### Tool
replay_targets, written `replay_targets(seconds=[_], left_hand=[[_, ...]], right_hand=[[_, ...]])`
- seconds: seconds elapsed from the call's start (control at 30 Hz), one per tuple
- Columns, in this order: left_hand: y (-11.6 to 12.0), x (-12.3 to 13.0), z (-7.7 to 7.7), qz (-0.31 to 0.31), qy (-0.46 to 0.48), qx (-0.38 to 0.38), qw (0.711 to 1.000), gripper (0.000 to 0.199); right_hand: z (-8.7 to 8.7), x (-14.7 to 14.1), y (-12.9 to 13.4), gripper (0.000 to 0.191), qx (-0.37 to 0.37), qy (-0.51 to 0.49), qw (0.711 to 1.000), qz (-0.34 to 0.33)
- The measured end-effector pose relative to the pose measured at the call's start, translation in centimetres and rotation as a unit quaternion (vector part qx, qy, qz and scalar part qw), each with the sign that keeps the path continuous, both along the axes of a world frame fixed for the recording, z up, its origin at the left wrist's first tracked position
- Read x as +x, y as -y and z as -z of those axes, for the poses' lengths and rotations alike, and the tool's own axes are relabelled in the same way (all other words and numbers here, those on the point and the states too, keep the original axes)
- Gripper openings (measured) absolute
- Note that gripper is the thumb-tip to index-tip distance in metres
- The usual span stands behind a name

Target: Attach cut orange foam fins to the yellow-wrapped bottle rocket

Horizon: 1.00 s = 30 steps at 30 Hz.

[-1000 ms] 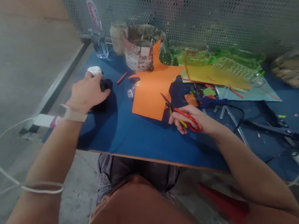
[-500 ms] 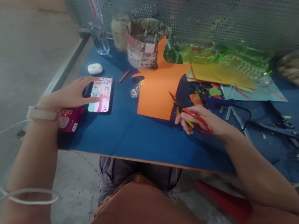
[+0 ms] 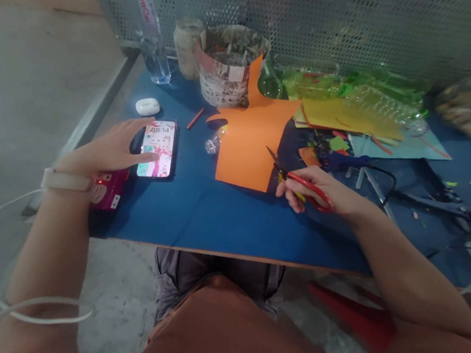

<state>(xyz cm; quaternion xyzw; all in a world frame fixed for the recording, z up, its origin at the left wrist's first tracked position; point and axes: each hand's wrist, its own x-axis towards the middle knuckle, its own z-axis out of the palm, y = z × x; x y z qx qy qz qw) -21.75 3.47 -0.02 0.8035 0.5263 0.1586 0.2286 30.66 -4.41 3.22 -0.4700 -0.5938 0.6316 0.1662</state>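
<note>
My left hand (image 3: 108,148) reaches over the left side of a lit phone (image 3: 158,152) lying on the blue table. Its thumb lies across the screen and its fingers stretch towards the top edge, apart from the thumb. My right hand (image 3: 311,189) is closed round the red and yellow handles of a pair of scissors (image 3: 308,187), whose dark blades point up and left. Just left of the blades lies a cut sheet of orange paper (image 3: 249,146), with a narrow strip sticking up at its far end.
Behind the paper stand a newspaper-covered pot (image 3: 223,82), a jar (image 3: 190,49) and a clear bottle (image 3: 156,59). A white earbud case (image 3: 147,106), an orange stick (image 3: 195,118) and a pink power strip (image 3: 109,190) lie leftward. Green plastic bottles (image 3: 380,88), yellow paper (image 3: 341,119) and cables lie rightward.
Both hands hold nearly the same pose, with the left still over the phone and the right still on the scissors. The view has shifted very slightly.
</note>
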Motion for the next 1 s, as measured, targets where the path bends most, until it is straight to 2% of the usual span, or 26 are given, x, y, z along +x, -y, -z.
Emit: replay_targets(seconds=[0.27, 0.47, 0.63, 0.83, 1.0], left_hand=[[-0.2, 0.3, 0.0, -0.007, -0.024, -0.002, 1.000, 0.151], [0.2, 0.7, -0.6, -0.010, -0.064, 0.004, 0.998, 0.156], [0.3, 1.1, -1.2, -0.031, -0.078, -0.006, 0.996, 0.142], [0.6, 1.4, -1.8, -0.017, -0.117, -0.013, 0.993, 0.101], [0.5, 0.8, -1.3, -0.023, -0.082, 0.009, 0.996, 0.100]], right_hand=[[-0.4, -0.5, 0.1, 0.070, 0.000, -0.004, 1.000, 0.011], [-0.4, -0.3, 0.1, 0.070, 0.002, 0.002, 1.000, 0.005], [-0.4, -0.4, 0.2, 0.071, 0.004, 0.001, 1.000, 0.007], [-0.2, -0.2, 0.0, 0.070, 0.007, -0.008, 1.000, 0.002], [-0.1, -0.2, 0.0, 0.068, 0.005, -0.012, 1.000, 0.002]])
